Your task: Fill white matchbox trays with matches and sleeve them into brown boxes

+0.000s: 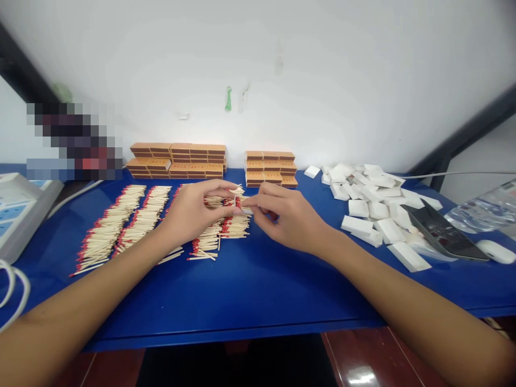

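Note:
My left hand (pixel 193 212) and my right hand (pixel 288 215) meet above the middle of the blue table (pixel 250 290). Between their fingertips is a small bundle of red-tipped matches with a white inner tray (pixel 241 203). The left hand pinches the matches, and the right hand's fingers close on the tray's end. Rows of loose red-tipped matches (pixel 121 226) lie on the table under and left of the left hand.
Stacks of orange matchboxes (pixel 177 160) and a smaller stack (pixel 271 168) stand against the white wall. A heap of white inner trays (pixel 374 207) lies at the right, beside a dark phone (pixel 443 232) and a white mouse (pixel 496 250). A white device (pixel 20 212) sits at the left.

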Demonstrator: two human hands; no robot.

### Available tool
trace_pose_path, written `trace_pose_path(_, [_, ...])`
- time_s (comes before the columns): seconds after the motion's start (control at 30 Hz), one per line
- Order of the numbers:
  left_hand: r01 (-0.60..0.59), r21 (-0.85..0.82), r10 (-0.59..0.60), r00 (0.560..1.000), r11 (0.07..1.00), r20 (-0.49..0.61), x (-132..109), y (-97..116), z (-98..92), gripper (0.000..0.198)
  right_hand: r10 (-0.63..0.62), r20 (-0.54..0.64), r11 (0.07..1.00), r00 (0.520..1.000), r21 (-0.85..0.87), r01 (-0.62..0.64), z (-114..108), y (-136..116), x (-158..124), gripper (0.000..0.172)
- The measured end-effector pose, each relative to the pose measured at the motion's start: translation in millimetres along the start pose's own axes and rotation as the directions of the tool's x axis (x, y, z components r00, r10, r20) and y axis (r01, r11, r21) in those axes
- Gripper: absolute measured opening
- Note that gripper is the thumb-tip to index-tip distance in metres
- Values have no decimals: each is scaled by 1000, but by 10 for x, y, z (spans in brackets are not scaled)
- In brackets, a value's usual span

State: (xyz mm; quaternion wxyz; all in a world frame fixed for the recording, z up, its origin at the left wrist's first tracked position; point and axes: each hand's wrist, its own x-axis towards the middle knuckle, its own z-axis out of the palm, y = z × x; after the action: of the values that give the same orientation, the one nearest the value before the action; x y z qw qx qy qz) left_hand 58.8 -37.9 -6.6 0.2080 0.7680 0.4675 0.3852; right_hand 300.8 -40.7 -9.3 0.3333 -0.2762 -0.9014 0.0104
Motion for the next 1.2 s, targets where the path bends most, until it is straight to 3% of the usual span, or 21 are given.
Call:
trace_pose_path(0.27, [4,55,2,995,998,-101,32,1,-37,37,-28,45,998,999,64,25,72,-66,-31,28])
trace_pose_path(0.4, [-2,64,9,994,998,-112,28,-15,-34,38,141,-67,990,988,7,-141,42,67,16,24])
trace_pose_path(0.57, [19,81,-9,993,997,-118,14,-16,-32,36,502,-232,852,833,-36,-523,-57,474,59,16])
trace_pose_path(0.67, [21,97,-8,992,995,-124,14,-23,-48,36,621,-266,755,737,-50,-654,-118,749,38,15])
trace_pose_path(0.73, [12,102,1,992,995,-127,16,-34,-61,37,646,-278,723,711,-74,-687,-142,862,19,14])
trace_pose_path(0.77, [7,102,7,992,995,-129,17,-41,-65,38,630,-279,733,724,-94,-674,-147,885,13,13])
trace_pose_path(0.83, [-13,105,26,992,994,-127,16,-54,-66,41,551,-249,795,796,-133,-592,-146,865,24,11])
trace_pose_path(0.9, [-42,108,53,994,993,-100,10,-61,-55,42,437,-161,874,885,-155,-460,-138,786,82,11])
trace_pose_path(0.97, [-51,82,57,996,995,-68,0,-56,-34,44,347,-35,922,937,-168,-348,-124,705,209,11])
trace_pose_path(1.03, [-45,43,47,998,998,-45,-14,-38,-8,45,306,102,941,947,-182,-284,-94,664,412,12])
trace_pose_path(1.2, [-80,-41,79,997,996,-14,-55,28,52,37,230,359,950,904,-283,-130,144,666,1125,30])
